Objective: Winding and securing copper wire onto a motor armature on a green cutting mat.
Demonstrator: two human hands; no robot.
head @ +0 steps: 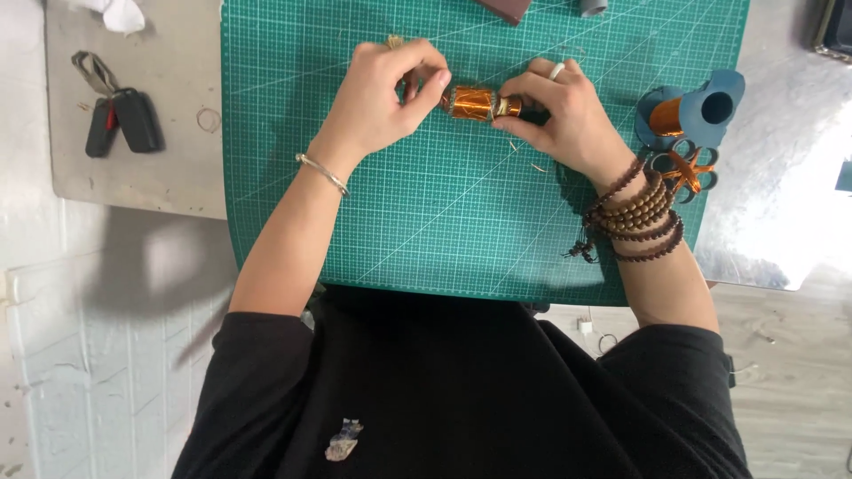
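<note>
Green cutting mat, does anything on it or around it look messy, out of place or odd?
Mostly tidy. Small snipped wire bits lie loose on the green cutting mat just below the copper-wrapped coil held between the left hand and right hand. A loose wire ring sits off the mat near the car keys. Nothing looks damaged.

copper-wound coil [472, 103] | shiny orange | lying sideways | held above green mat

A grey table [133, 168] carries a green cutting mat [444, 222] across its middle. Left of the mat lie black car keys [120, 120], with a small wire ring [209, 119] between them and the mat. At the mat's right edge rest a blue spool of copper wire [692, 111] and orange-handled scissors [688, 168].
</note>
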